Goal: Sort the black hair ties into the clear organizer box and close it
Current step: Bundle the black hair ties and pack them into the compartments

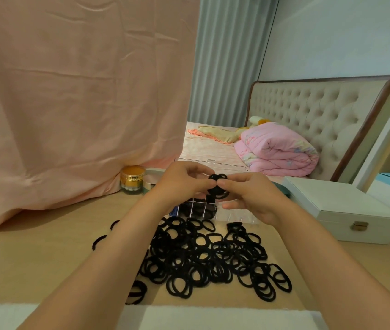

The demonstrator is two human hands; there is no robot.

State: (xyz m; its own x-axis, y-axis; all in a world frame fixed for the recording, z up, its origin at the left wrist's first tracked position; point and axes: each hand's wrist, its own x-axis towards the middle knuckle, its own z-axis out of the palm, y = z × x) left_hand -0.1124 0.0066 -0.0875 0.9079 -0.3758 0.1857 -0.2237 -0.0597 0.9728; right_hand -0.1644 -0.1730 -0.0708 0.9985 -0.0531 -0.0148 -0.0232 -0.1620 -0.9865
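A big pile of black hair ties [208, 256] lies on the wooden table in front of me. Behind it stands the clear organizer box [234, 216] with its lid [210, 162] raised open; some compartments on its left hold dark ties. Above the box, my left hand [182, 184] and my right hand [251, 194] meet and together pinch a small bundle of black hair ties [217, 186]. My hands hide much of the box.
A white jewellery case [346, 210] with a brass latch sits to the right. A gold-lidded jar [132, 179] and a second jar [150, 184] stand at the left by a pink draped cloth [70, 103]. A bed with a pink quilt [277, 151] is beyond.
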